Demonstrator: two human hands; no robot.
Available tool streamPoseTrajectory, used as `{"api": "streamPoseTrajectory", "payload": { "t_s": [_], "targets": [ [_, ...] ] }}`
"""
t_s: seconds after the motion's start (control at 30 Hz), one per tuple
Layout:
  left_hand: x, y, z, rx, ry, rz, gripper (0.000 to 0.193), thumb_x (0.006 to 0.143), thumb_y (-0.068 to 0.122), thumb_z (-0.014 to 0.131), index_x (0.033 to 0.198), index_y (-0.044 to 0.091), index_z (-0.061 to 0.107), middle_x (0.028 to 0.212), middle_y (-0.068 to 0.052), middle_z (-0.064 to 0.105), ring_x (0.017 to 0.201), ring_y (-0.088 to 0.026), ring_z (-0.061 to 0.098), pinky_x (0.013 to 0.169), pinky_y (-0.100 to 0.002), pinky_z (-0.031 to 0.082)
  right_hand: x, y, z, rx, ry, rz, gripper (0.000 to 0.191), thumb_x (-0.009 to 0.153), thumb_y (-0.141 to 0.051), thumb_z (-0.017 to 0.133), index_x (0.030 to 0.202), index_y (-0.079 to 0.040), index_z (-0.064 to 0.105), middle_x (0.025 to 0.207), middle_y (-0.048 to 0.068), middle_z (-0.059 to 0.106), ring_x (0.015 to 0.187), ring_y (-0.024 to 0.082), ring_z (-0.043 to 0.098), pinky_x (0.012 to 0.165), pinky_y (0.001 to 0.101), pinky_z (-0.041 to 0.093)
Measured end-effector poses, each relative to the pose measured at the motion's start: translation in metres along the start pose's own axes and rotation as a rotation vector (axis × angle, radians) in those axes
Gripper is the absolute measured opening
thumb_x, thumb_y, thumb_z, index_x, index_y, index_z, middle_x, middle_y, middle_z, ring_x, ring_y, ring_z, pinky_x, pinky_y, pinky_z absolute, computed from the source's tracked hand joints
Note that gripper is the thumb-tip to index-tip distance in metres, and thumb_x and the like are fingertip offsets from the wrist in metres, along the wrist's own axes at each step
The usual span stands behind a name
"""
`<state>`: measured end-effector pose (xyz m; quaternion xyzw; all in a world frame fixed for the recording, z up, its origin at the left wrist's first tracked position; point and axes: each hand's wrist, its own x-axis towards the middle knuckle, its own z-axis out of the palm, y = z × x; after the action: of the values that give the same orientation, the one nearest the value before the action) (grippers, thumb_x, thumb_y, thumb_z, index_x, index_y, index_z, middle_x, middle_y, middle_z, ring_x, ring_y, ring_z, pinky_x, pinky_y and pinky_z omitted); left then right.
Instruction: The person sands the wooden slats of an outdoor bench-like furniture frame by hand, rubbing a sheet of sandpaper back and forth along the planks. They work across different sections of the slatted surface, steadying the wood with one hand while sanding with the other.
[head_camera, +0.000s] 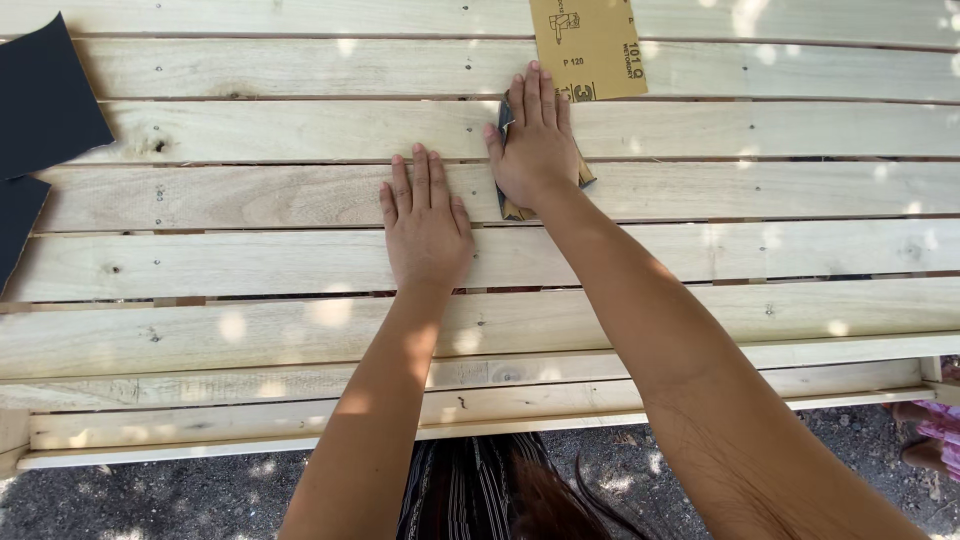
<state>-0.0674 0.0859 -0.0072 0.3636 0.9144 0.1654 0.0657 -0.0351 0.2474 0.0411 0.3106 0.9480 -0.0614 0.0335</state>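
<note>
Pale, unfinished slatted wooden worktop (250, 130), built of long horizontal planks with narrow gaps and small screw heads, served as the landmark for all entries. Right hand (535, 140): lay palm down near the worktop's middle, towards its far edge, fingers (530, 90) extended and close together, pressing flat on a folded piece of sandpaper with a tan backing and dark grit face (508, 205); the hand covered most of it, only its edges showing beside the thumb and the wrist, so the hold was a flat press rather than a clench. Left hand (427, 225): lay palm down on the bare planks just beside the right hand and one plank nearer the worktop's front edge, fingers straight and released, holding nothing. Tan rectangular sheet of sandpaper, printed back upward (590, 45): lay on the far planks, just beyond the right fingertips, cut off by the top of the view. Two dark sheets of sandpaper, grit side up (40, 100): lay at the worktop's left end, well apart from both hands. Grey gravel ground (150, 495): showed below the worktop's front edge.
</note>
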Motion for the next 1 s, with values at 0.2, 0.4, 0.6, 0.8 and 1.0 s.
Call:
{"api": "streamPoseTrajectory", "payload": {
  "t_s": [0.2,0.4,0.6,0.8,1.0],
  "targets": [
    [-0.001,0.001,-0.005,-0.001,0.003,-0.007,0.064,0.103,0.028,0.036,0.162,0.007,0.026,0.172,-0.008,0.017,0.158,-0.032,0.011,0.127,-0.05,0.008,-0.107,-0.002,0.024,-0.006,-0.042,-0.139,0.074,0.106,-0.047,0.028,0.162,0.0,0.015,0.171,0.019,0.006,0.158,0.031,0.004,0.127,0.0484,0.008],
    [-0.004,0.003,-0.004,0.008,0.001,-0.013,0.065,0.101,0.029,0.037,0.161,0.006,0.028,0.171,-0.008,0.018,0.157,-0.032,0.011,0.127,-0.05,0.009,-0.128,0.001,0.04,-0.005,-0.047,-0.197,0.077,0.104,-0.05,0.032,0.161,-0.001,0.016,0.17,0.018,0.007,0.157,0.031,0.004,0.125,0.0507,0.007],
    [0.003,0.001,-0.001,-0.03,0.003,-0.022,0.061,0.102,0.028,0.034,0.16,0.008,0.029,0.17,-0.007,0.018,0.157,-0.03,0.01,0.126,-0.05,0.007,-0.007,-0.024,0.016,0.018,-0.024,-0.026,0.075,0.106,-0.052,0.023,0.163,-0.004,0.01,0.172,0.014,0.0,0.158,0.027,0.0,0.127,0.0475,0.004],
    [0.001,-0.001,-0.007,-0.037,-0.017,-0.022,0.063,0.1,0.027,0.035,0.16,0.009,0.029,0.171,-0.006,0.017,0.158,-0.028,0.01,0.128,-0.048,0.006,-0.071,-0.022,0.021,-0.085,-0.09,-0.158,0.076,0.104,-0.048,0.025,0.162,-0.001,0.011,0.17,0.016,0.0,0.157,0.028,0.0,0.126,0.0472,0.005],
    [-0.001,0.003,-0.005,-0.059,0.002,-0.022,0.064,0.099,0.028,0.036,0.159,0.008,0.031,0.17,-0.006,0.019,0.157,-0.029,0.011,0.127,-0.048,0.007,-0.134,-0.003,0.034,-0.045,-0.124,-0.269,0.076,0.104,-0.051,0.03,0.161,-0.003,0.014,0.17,0.017,0.004,0.157,0.03,0.002,0.124,0.0493,0.006]
  ]
}}
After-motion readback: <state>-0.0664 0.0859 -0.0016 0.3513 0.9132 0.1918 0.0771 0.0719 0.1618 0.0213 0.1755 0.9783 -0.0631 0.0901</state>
